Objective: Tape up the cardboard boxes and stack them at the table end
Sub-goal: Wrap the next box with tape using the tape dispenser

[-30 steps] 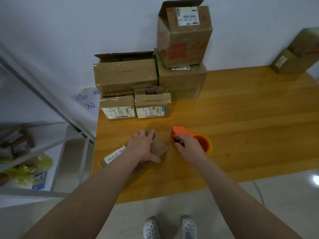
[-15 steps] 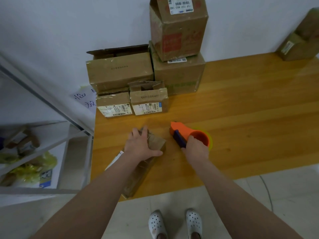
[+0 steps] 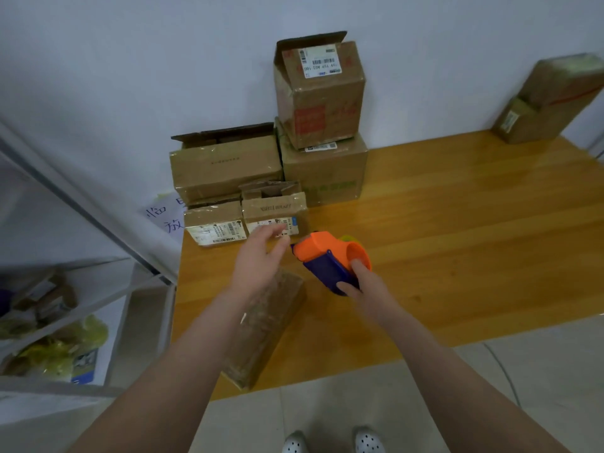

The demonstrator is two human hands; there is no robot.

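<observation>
Lying slantwise at the wooden table's (image 3: 457, 243) near left edge, the long cardboard box (image 3: 266, 328) aims its far end at the orange tape dispenser (image 3: 327, 253) gripped by the right hand (image 3: 364, 291), while the left hand (image 3: 258, 264) hovers above that end, fingers loosely spread, empty.

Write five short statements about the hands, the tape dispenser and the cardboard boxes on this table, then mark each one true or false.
1. The right hand grips the orange and blue tape dispenser. True.
2. The left hand pinches a strip of tape. False: its fingers are straight and hold nothing.
3. The long brown cardboard box lies flat on the wooden table. True.
4. The tall cardboard box with a white label stands directly on the table. False: it sits on a larger cardboard box.
5. A small labelled cardboard box sits beside another small box. True.
</observation>
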